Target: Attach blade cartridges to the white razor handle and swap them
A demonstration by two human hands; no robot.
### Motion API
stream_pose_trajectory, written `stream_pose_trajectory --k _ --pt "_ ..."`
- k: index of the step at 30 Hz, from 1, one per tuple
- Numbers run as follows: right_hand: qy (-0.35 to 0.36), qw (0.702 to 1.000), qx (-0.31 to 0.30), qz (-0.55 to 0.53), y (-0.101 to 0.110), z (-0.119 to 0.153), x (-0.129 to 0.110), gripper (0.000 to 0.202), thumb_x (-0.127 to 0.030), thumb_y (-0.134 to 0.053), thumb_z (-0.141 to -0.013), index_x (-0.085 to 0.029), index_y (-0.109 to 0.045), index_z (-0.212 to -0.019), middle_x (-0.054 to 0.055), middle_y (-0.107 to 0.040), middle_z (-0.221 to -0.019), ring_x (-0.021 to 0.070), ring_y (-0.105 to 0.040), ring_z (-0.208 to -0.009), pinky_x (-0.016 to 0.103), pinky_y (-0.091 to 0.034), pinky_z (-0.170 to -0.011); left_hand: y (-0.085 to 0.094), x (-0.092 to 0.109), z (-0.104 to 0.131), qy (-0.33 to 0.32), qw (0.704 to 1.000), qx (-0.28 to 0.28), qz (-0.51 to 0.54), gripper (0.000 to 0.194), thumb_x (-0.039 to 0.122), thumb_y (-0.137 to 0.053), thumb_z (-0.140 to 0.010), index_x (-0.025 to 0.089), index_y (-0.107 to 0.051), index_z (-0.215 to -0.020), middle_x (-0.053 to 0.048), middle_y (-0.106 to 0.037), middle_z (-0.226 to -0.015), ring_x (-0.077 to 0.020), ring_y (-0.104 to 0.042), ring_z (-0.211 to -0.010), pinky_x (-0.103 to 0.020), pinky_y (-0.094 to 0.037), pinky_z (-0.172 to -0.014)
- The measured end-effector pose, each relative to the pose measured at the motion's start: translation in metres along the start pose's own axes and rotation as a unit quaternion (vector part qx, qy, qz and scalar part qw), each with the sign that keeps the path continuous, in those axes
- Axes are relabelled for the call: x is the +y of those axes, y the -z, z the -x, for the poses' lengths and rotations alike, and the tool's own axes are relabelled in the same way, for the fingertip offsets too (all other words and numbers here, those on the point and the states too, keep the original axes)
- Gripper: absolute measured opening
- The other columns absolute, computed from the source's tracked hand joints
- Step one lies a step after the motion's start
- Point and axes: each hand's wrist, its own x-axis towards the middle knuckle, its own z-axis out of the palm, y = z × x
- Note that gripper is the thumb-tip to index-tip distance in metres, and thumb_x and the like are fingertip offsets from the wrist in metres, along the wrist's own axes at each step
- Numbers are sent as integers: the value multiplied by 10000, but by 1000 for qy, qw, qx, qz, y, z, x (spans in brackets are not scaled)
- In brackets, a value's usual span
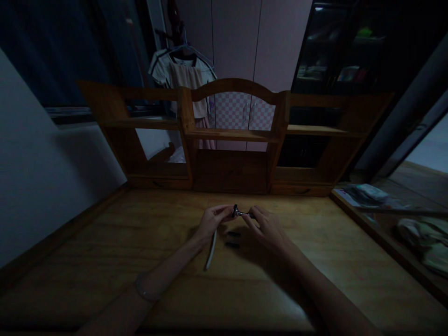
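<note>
Over the middle of the wooden desk (pixel 168 284), my two hands meet at a small razor (pixel 237 213) with a shiny metal handle and a dark head. My left hand (pixel 211 220) pinches the dark head end. Closed around the handle, my right hand (pixel 263 223) holds it from the right side. Two small black pieces (pixel 232 245), like razor cartridges, lie on the desk just below. A thin white strip (pixel 211 252) extends from under my left hand toward me; whether the hand touches it I cannot tell.
A wooden shelf unit (pixel 233 136) with small drawers stands along the desk's back edge. To the left is a white wall (pixel 52 154). Papers and a plastic-wrapped item (pixel 371 192) lie beyond the desk's right rim, with crumpled cloth (pixel 425 242) nearer. The room is dim.
</note>
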Motion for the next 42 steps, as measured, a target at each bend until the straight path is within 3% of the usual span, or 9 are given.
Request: stream_pose_trajectory --k 5,13,19,31,38,42 --pt "-22 1000 -3 -21 -3 1 0 377 -464 -335 -958 -191 -510 -766 37 -593 -729 148 -549 -643 246 -332 -595 -3 0 2 -6 999 7 -37 359 339 -744 -704 101 -716 -971 -121 -718 -978 -242 -675 -902 -401 -494 -930" --pt "-53 997 3 -51 -3 -1 1 472 -511 -381 -924 -175 -519 -622 12 -551 -570 127 -495 -540 239 -283 -540 -6 3 5 23 1000 -10 -8 352 354 -741 -706 96 -721 -944 -134 -715 -983 -256 -678 -903 -421 -488 -934" --pt "-61 996 15 -58 -4 -1 2 487 -511 -410 -905 -167 -562 -595 12 -549 -550 118 -474 -517 233 -269 -518 -6 2 5 16 1000 -11 -9 355 360 -740 -705 95 -725 -941 -129 -720 -963 -259 -677 -900 -427 -497 -918" --pt "-76 994 55 -53 -4 -1 -6 509 -553 -453 -870 -162 -506 -549 -7 -484 -521 105 -439 -501 227 -251 -507 -5 -1 3 6 1000 19 -19 354 364 -740 -703 95 -721 -931 -118 -720 -959 -246 -671 -892 -397 -516 -883" --pt "-122 984 96 -83 0 -3 4 503 -549 -415 -890 -163 -501 -579 -12 -463 -521 106 -437 -498 230 -239 -494 1 1 0 -21 995 42 -87 417 418 -697 -732 133 -656 -1033 -117 -725 -929 -232 -688 -855 -358 -518 -819" --pt "-161 979 111 -59 4 -5 16 529 -573 -393 -889 -160 -530 -588 -7 -472 -523 110 -431 -487 238 -225 -490 1 3 2 -37 984 53 -163 284 385 -696 -730 147 -678 -883 -87 -728 -849 -221 -684 -817 -306 -506 -767"
